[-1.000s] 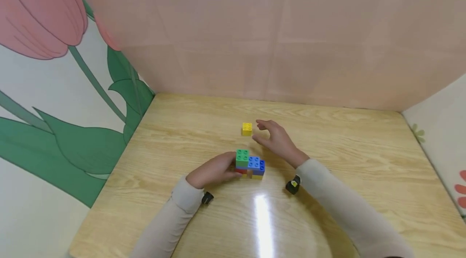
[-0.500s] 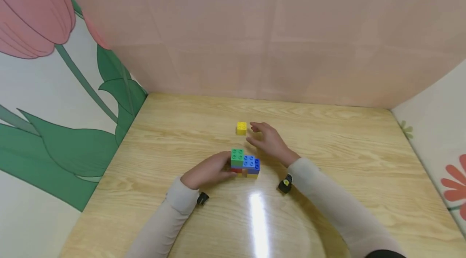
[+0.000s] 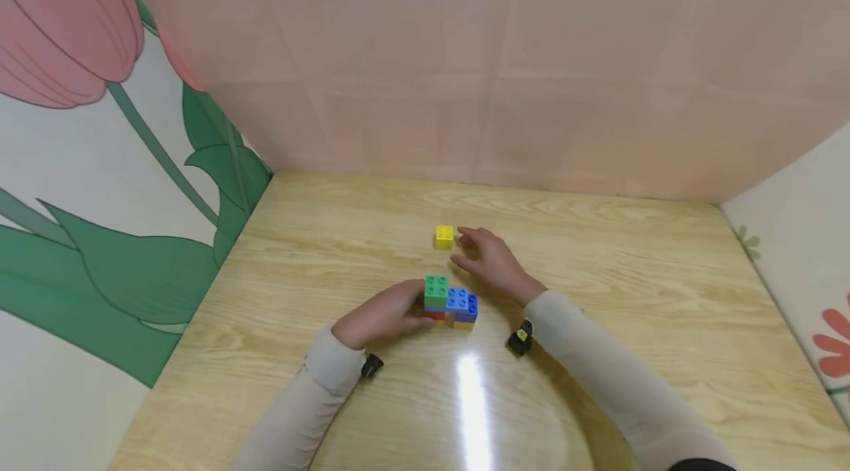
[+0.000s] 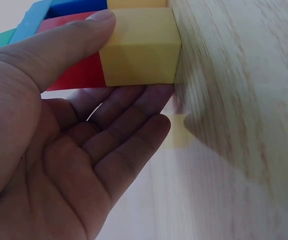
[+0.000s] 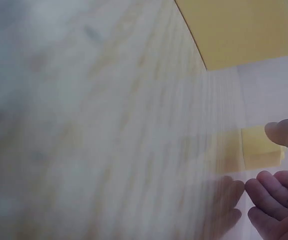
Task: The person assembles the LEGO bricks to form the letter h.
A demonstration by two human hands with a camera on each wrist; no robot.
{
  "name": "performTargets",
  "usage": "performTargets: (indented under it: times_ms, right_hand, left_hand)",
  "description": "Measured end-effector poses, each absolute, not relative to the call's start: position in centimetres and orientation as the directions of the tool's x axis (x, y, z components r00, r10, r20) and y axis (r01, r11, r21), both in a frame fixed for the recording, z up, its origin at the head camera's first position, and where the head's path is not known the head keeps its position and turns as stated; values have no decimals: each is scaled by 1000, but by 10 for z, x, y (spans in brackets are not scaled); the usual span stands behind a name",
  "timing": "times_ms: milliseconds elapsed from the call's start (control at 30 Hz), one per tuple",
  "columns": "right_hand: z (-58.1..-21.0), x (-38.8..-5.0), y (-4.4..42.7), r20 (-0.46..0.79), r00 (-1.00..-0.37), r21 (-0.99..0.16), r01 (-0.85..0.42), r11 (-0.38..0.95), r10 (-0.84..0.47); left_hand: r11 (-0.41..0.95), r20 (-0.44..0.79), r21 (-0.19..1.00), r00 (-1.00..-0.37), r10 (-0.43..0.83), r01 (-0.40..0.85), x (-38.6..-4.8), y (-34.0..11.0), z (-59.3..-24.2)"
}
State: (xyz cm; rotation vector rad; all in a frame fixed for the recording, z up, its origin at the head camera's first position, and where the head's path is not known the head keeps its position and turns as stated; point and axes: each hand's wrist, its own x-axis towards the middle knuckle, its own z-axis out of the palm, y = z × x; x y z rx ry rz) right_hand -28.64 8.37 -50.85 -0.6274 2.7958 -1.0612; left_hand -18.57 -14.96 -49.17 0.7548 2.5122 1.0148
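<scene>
My left hand (image 3: 385, 314) holds the left side of a small built-up structure of toy building bricks standing on the table. On top sits a green brick (image 3: 436, 290), with a light blue brick (image 3: 458, 299) beneath it and a dark blue brick (image 3: 473, 305) at the right. In the left wrist view, the thumb lies across a red brick (image 4: 78, 75) onto a yellow bottom brick (image 4: 141, 60), fingers on the other side. Farther back stands a loose yellow brick (image 3: 444, 237). Just right of it, my right hand (image 3: 491, 258) hovers with thumb and fingers apart, holding nothing.
The wooden table (image 3: 332, 235) ends at a pink cloth wall (image 3: 398, 124) behind. A flower-printed panel (image 3: 133, 264) bounds the left side and a white panel (image 3: 797, 235) the right. Small black wrist devices (image 3: 520, 338) hang under both wrists.
The right hand has come slightly nearer the loose yellow brick and a little toward me. The left hand keeps its grip on the brick structure. The head view has shifted slightly.
</scene>
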Motion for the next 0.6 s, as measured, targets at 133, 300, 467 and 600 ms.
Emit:
performTargets:
  times_ms: [133, 300, 467, 600]
  right_hand:
    - [-510, -289, 82, 40, -914, -658, -328, 678, -404]
    - [-511, -292, 81, 21, -913, -664, -318, 677, -408]
    - [-510, -297, 80, 19, -909, -663, -323, 675, -416]
    - [-509, -301, 79, 18, -900, -652, -341, 677, -436]
  left_hand:
    - [612, -97, 706, -808, 582, 356, -186, -150, -493]
    - [616, -97, 703, -810, 579, 356, -186, -150, -494]
    - [616, -85, 692, -804, 588, 376, -186, -151, -494]
    - [622, -79, 681, -806, 587, 386, -186, -151, -494]
